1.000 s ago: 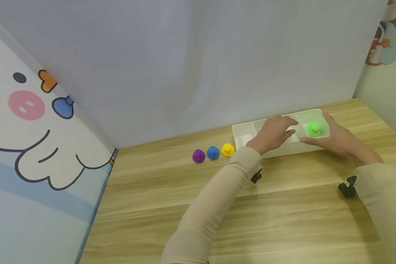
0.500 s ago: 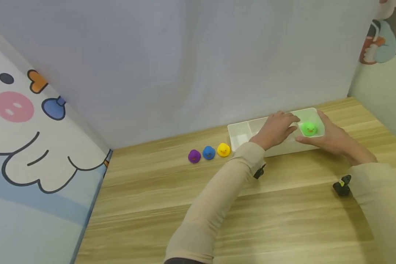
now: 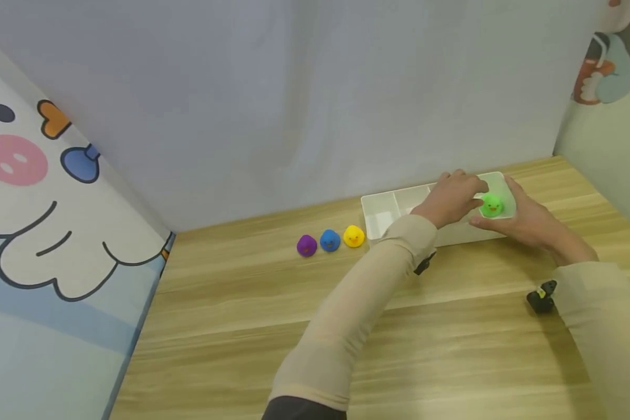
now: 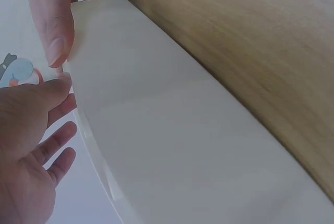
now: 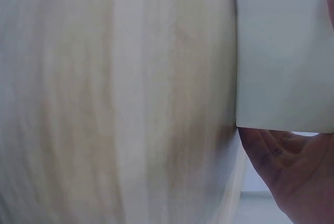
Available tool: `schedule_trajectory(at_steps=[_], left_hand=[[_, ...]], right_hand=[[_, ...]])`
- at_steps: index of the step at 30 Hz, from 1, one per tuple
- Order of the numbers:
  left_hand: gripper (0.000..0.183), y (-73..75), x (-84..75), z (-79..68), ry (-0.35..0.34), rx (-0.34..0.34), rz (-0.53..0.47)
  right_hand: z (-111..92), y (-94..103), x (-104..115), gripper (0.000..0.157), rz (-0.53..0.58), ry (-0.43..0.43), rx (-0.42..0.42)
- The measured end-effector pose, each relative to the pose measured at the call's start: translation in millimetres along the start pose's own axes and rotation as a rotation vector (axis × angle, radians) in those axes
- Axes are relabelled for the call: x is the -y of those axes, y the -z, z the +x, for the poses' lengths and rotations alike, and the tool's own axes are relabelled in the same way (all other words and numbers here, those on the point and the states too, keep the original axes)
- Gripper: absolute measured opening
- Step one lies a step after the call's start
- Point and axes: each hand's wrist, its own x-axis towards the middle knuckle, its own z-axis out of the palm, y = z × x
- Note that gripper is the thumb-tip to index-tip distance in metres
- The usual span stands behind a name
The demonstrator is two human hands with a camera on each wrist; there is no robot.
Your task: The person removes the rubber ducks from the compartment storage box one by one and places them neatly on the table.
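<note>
In the head view, a long white divided box (image 3: 459, 236) stands at the back right of the table. A green rubber duck (image 3: 492, 205) sits in its rightmost compartment. My right hand (image 3: 532, 220) grips that end of the box, thumb along the front side and fingers around the end. My left hand (image 3: 451, 197) reaches over the box from the left, thumb and forefinger apart beside the duck. The left wrist view shows the left hand (image 4: 31, 140) at the rim, its other fingers loosely bent; the duck is hidden there.
Left of the box, a yellow duck (image 3: 354, 236), a blue duck (image 3: 329, 240) and a purple duck (image 3: 307, 245) stand in a row on the wooden table (image 3: 231, 303). A grey-white wall (image 3: 241, 116) rises close behind. A cartoon panel (image 3: 42, 221) borders the left side.
My left hand has moved right along the box, its fingertips now closer to the green duck. My right hand keeps its grip on the box end. The head view has shifted slightly.
</note>
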Motion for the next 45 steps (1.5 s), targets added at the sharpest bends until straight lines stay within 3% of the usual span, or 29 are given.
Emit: schedule_trajectory(at_steps=[7,13,18,28,34,45], left_hand=[[0.029,4.5,-10.0,11.9,0.019,0.016,0.048],[0.026,6.1,-13.9,14.8,0.060,0.016,0.034],[0.029,6.6,-19.4,19.8,0.083,0.020,0.041],[0.026,-1.7,-26.7,28.5,0.124,0.012,0.100],[0.028,-4.0,-27.5,29.6,0.114,0.012,0.146],[0.030,-11.6,-27.7,34.0,0.126,-0.016,0.101]], right_hand=[[-3.1,3.5,-3.0,0.127,0.007,-0.015,0.010],[-1.3,-0.3,-1.7,0.124,0.025,0.025,-0.017],[-3.0,0.9,-1.0,0.126,0.014,0.007,-0.028],[-2.1,-3.1,-4.0,0.120,0.042,0.046,-0.049],[-2.7,-2.1,-2.2,0.124,0.020,0.027,-0.034],[-3.1,-3.9,-4.2,0.124,-0.016,0.063,-0.065]])
